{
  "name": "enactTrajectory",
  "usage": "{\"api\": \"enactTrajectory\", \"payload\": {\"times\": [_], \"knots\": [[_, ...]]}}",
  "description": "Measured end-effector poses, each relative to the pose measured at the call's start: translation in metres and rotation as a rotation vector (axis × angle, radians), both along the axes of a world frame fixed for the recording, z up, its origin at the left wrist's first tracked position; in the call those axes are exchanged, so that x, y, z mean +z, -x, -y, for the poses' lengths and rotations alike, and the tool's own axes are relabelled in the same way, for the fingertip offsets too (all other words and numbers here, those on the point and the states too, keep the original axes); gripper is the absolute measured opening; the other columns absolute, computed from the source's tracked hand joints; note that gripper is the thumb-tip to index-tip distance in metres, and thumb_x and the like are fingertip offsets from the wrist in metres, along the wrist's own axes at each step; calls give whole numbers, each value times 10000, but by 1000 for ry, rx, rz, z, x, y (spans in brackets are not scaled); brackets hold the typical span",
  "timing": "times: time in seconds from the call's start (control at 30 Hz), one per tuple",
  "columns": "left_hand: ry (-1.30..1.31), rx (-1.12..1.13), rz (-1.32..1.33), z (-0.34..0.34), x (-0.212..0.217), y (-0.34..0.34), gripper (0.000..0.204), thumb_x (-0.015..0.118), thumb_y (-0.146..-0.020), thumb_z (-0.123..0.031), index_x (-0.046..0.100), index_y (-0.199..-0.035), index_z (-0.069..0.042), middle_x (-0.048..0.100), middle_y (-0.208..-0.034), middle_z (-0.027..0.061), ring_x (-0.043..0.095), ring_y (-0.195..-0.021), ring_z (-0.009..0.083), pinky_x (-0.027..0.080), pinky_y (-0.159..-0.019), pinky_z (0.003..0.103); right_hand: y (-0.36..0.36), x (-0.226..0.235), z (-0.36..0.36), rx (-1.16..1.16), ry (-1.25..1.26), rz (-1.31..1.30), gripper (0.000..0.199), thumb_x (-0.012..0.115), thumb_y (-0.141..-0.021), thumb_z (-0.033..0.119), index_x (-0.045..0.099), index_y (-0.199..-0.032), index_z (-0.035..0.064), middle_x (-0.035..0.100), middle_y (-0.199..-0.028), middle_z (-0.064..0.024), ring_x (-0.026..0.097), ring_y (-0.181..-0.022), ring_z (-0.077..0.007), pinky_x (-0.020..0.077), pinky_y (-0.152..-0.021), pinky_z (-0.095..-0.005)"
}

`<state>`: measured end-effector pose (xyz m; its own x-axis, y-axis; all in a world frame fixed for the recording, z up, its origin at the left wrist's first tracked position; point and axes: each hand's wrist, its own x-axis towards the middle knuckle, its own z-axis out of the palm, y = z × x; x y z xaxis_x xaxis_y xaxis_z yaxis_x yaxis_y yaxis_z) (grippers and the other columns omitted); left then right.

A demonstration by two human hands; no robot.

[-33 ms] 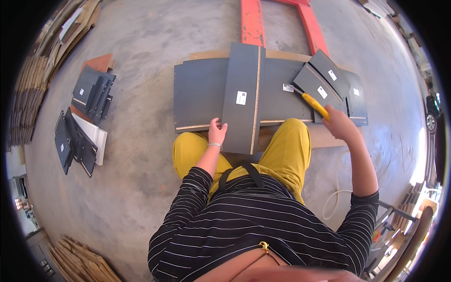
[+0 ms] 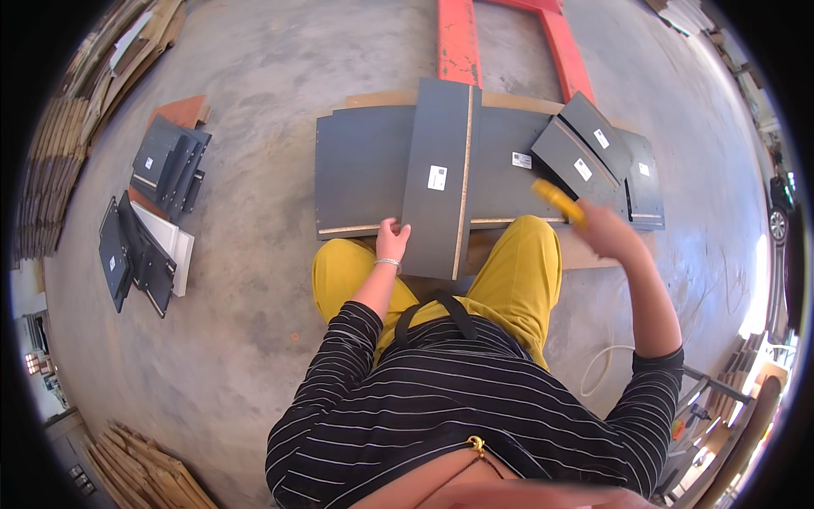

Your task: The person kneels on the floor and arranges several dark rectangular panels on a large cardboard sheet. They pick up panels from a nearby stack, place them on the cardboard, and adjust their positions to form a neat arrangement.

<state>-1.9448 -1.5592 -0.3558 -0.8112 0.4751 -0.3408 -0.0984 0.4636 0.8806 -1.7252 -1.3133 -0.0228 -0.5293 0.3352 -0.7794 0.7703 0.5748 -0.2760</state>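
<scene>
I am crouched over a stack of dark grey panels (image 2: 365,170) lying on the concrete floor. My left hand (image 2: 392,237) grips the near left edge of a long narrow grey panel (image 2: 441,178) that lies lengthwise across the stack and carries a small white label. My right hand (image 2: 612,233) is raised above the stack's right end and holds a yellow-handled tool (image 2: 558,200), blurred by motion. Two smaller labelled grey panels (image 2: 585,144) lie slanted just beyond that hand.
An orange pallet-jack fork (image 2: 459,38) runs away from the stack at the top. More grey and white panels (image 2: 144,246) lean in groups on the floor at the left. Cardboard sheets (image 2: 51,170) line the left rim. A white cable (image 2: 598,369) loops at the right.
</scene>
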Motion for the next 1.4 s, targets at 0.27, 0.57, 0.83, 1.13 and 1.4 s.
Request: {"api": "enactTrajectory", "payload": {"times": [0.27, 0.57, 0.83, 1.13, 1.4], "knots": [[166, -41, 330, 2, -10, -14, 688, 645, -749, -432, 423, -1154, 78, 551, -1075, 218, 547, -1004, 289, 434, -855, 349, 28, -30, 4, -302, -300, -121, 331, 540, -809, 206, 470, -1062, 5, 622, -789, -182, 623, -617, -278, 506, -557, -377], [196, -199, 299, 0, -3, -37, 680, 608, -769, -456, 443, -1162, 74, 509, -1169, 260, 510, -1084, 341, 428, -866, 368, 136, -105, 61, 169, -47, -245, 332, 524, -815, 234, 455, -1052, 13, 600, -748, -161, 605, -571, -245, 490, -512, -353], [396, -42, -678, 13, -4, 49, 400, 536, -777, -237, 481, -1132, -60, 432, -1234, 169, 397, -1139, 320, 330, -947, 449, 175, -140, 80, 218, 276, -112, 367, 528, -838, 256, 423, -1071, -8, 578, -716, -138, 579, -510, -218, 493, -502, -331], [903, 1, -320, 28, 11, 113, 679, 444, -837, -465, 196, -1403, -183, 78, -1476, 92, 67, -1353, 294, 81, -1046, 575, 174, -138, 94, 14, 35, -249, 367, 519, -826, 269, 442, -1090, 26, 598, -796, -173, 605, -564, -264, 511, -535, -363], [877, 103, -285, 27, 15, 127, 731, 386, -843, -548, 128, -1412, -170, 171, -1449, 105, 270, -1286, 288, 244, -1004, 542, 160, -142, 97, 191, -203, -266, 330, 535, -826, 274, 465, -1017, 14, 610, -773, -185, 611, -651, -306, 488, -590, -405]]}}
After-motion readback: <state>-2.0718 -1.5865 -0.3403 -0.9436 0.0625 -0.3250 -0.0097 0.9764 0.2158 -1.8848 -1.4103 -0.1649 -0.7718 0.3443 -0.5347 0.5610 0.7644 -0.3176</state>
